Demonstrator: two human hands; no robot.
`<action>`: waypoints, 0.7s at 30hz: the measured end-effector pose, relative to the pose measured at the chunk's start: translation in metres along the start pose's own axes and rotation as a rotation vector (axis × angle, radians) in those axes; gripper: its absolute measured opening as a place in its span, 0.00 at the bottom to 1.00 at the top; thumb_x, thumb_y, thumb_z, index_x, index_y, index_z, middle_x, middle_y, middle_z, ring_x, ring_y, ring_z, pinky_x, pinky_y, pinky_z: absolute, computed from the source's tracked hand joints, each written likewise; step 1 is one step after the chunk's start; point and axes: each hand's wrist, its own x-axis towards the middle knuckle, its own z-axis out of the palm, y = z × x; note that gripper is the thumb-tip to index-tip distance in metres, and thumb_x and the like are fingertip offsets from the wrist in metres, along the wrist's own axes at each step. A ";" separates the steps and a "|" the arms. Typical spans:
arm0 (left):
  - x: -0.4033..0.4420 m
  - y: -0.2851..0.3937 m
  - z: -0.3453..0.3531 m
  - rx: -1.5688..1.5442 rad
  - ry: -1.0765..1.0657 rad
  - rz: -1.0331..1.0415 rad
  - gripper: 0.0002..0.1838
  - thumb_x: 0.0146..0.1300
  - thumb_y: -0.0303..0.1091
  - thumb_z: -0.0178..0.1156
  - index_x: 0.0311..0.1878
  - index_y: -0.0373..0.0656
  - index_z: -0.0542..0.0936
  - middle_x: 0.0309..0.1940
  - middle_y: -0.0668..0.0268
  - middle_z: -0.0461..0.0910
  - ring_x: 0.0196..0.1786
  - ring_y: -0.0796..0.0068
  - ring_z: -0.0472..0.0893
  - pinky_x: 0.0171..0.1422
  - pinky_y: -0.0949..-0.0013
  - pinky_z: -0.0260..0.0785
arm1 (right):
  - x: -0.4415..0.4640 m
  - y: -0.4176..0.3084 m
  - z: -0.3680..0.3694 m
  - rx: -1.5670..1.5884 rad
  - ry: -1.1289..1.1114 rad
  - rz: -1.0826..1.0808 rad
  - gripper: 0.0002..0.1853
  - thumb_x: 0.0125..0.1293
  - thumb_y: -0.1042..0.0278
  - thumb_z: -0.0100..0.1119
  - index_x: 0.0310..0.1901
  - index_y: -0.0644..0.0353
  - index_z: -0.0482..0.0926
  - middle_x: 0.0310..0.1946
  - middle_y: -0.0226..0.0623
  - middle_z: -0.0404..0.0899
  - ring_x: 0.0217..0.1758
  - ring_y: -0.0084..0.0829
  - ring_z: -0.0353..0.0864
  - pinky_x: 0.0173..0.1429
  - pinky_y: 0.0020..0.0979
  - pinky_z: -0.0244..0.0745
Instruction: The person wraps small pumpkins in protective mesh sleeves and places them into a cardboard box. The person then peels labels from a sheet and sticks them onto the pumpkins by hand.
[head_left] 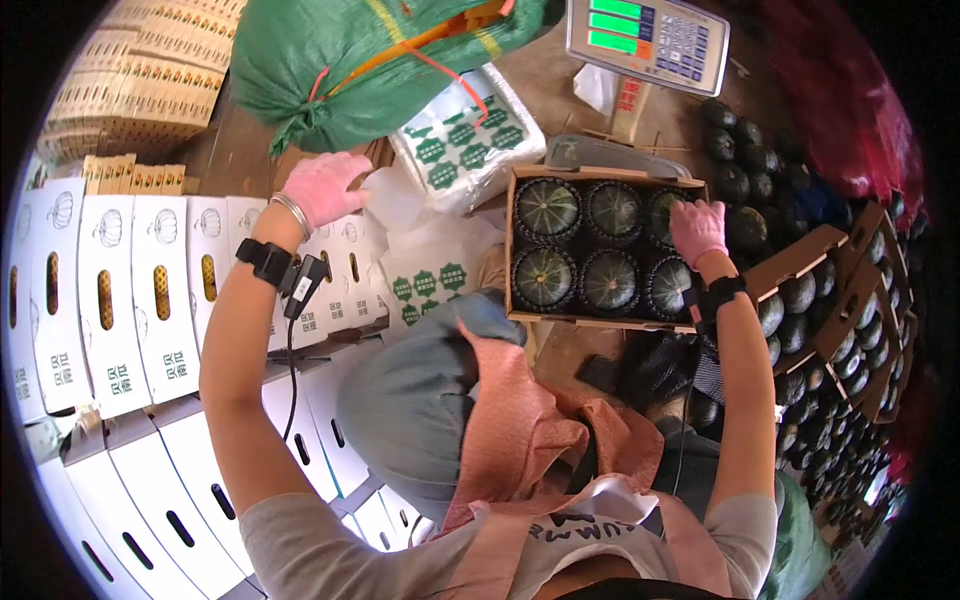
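My right hand [698, 228], in a pink glove, has its fingers curled over a small green pumpkin [664, 214] at the upper right of an open cardboard box [610, 321]. Several other dark green pumpkins [547, 208] sit in two rows in that box, each in a black mesh sleeve. My left hand [325, 188], also pink-gloved, reaches out with its fingers apart and holds nothing. Nearest to it are white printed sheets [425, 240] and a plastic-wrapped pack [470, 140] with green labels. The box stands on a scale platform [625, 155].
A scale display [648, 40] with lit green readouts stands beyond the box. A green sack [350, 70] bulges at the top. White cartons [115, 330] line the left, with stacked cartons [140, 75] behind. Loose pumpkins [735, 165] and filled boxes [820, 285] crowd the right.
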 end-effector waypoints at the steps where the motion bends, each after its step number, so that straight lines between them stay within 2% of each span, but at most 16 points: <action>1: -0.001 -0.007 0.014 -0.046 -0.079 -0.017 0.24 0.56 0.47 0.56 0.53 0.44 0.74 0.50 0.56 0.75 0.54 0.57 0.73 0.58 0.60 0.65 | 0.002 0.000 0.002 -0.006 -0.017 0.000 0.07 0.61 0.64 0.47 0.34 0.52 0.76 0.31 0.32 0.81 0.42 0.33 0.78 0.48 0.40 0.62; 4: -0.008 -0.015 0.084 -0.237 -0.069 0.010 0.24 0.57 0.48 0.56 0.53 0.45 0.73 0.50 0.56 0.74 0.53 0.57 0.73 0.58 0.60 0.65 | 0.007 0.000 0.012 -0.053 -0.013 -0.014 0.07 0.60 0.65 0.46 0.36 0.53 0.75 0.32 0.33 0.81 0.40 0.34 0.79 0.48 0.40 0.63; 6: -0.016 0.009 0.107 -0.325 -0.256 -0.110 0.25 0.57 0.49 0.56 0.54 0.45 0.73 0.50 0.56 0.75 0.54 0.58 0.73 0.60 0.61 0.64 | 0.009 0.004 0.018 -0.083 -0.033 -0.041 0.07 0.60 0.66 0.46 0.35 0.53 0.74 0.31 0.34 0.81 0.40 0.35 0.79 0.48 0.40 0.63; 9: -0.028 0.015 0.206 -0.421 -0.323 -0.170 0.30 0.55 0.49 0.59 0.59 0.47 0.69 0.57 0.58 0.69 0.60 0.57 0.69 0.64 0.62 0.61 | 0.013 0.014 0.033 -0.131 0.064 -0.054 0.04 0.60 0.66 0.48 0.33 0.51 0.74 0.25 0.36 0.80 0.34 0.36 0.80 0.45 0.38 0.67; 10: -0.035 0.023 0.223 -0.434 -0.340 -0.210 0.33 0.53 0.49 0.60 0.61 0.48 0.67 0.59 0.58 0.67 0.61 0.57 0.67 0.65 0.61 0.60 | 0.015 0.019 0.029 -0.166 0.036 -0.018 0.05 0.61 0.64 0.49 0.31 0.52 0.73 0.24 0.36 0.80 0.30 0.37 0.82 0.40 0.38 0.71; 12: -0.041 0.035 0.249 -0.449 -0.347 -0.300 0.38 0.51 0.49 0.63 0.65 0.49 0.62 0.63 0.58 0.62 0.64 0.56 0.63 0.67 0.61 0.59 | 0.027 0.040 0.029 -0.094 0.063 0.328 0.09 0.64 0.59 0.48 0.29 0.51 0.73 0.28 0.37 0.82 0.27 0.36 0.83 0.38 0.40 0.78; 14: -0.044 0.044 0.268 -0.454 -0.353 -0.394 0.44 0.48 0.49 0.65 0.68 0.50 0.56 0.66 0.58 0.57 0.67 0.54 0.59 0.68 0.59 0.57 | 0.031 0.094 0.054 0.211 0.436 0.377 0.18 0.67 0.49 0.45 0.41 0.56 0.75 0.37 0.44 0.81 0.39 0.47 0.81 0.45 0.43 0.76; 15: -0.043 0.041 0.288 -0.521 -0.318 -0.433 0.51 0.42 0.51 0.69 0.69 0.50 0.54 0.69 0.60 0.53 0.69 0.53 0.55 0.69 0.53 0.54 | 0.029 0.096 0.027 0.285 0.289 0.487 0.21 0.66 0.45 0.43 0.41 0.56 0.76 0.39 0.47 0.79 0.42 0.50 0.78 0.45 0.44 0.73; 16: -0.043 0.042 0.291 -0.515 -0.313 -0.466 0.53 0.41 0.53 0.69 0.70 0.51 0.53 0.70 0.60 0.51 0.70 0.53 0.53 0.70 0.52 0.51 | 0.028 0.095 -0.003 0.340 0.137 0.599 0.24 0.66 0.41 0.41 0.42 0.55 0.77 0.40 0.51 0.78 0.45 0.52 0.75 0.45 0.45 0.70; 18: -0.034 0.048 0.281 -0.507 -0.294 -0.505 0.56 0.39 0.56 0.70 0.71 0.51 0.51 0.72 0.60 0.47 0.72 0.53 0.49 0.72 0.49 0.45 | 0.026 0.106 -0.014 0.320 0.052 0.667 0.26 0.66 0.40 0.41 0.38 0.57 0.77 0.41 0.50 0.78 0.45 0.54 0.75 0.45 0.45 0.69; 19: -0.029 0.051 0.272 -0.491 -0.298 -0.484 0.62 0.35 0.60 0.70 0.72 0.52 0.47 0.73 0.60 0.42 0.74 0.54 0.44 0.73 0.44 0.37 | 0.024 0.120 -0.002 0.335 0.095 0.650 0.26 0.66 0.41 0.40 0.40 0.58 0.76 0.41 0.50 0.77 0.46 0.55 0.74 0.45 0.45 0.70; 20: -0.025 0.054 0.277 -0.479 -0.245 -0.454 0.64 0.34 0.61 0.70 0.72 0.54 0.45 0.73 0.59 0.41 0.75 0.55 0.42 0.72 0.41 0.34 | 0.021 0.133 0.011 0.205 0.096 0.615 0.19 0.66 0.49 0.45 0.45 0.57 0.73 0.42 0.51 0.77 0.46 0.54 0.75 0.47 0.44 0.70; 21: -0.020 0.060 0.274 -0.418 -0.237 -0.401 0.64 0.34 0.62 0.70 0.72 0.54 0.44 0.73 0.59 0.42 0.75 0.55 0.42 0.72 0.41 0.33 | 0.014 0.129 0.016 0.325 0.191 0.627 0.16 0.65 0.55 0.47 0.49 0.55 0.71 0.42 0.50 0.78 0.46 0.53 0.76 0.48 0.42 0.70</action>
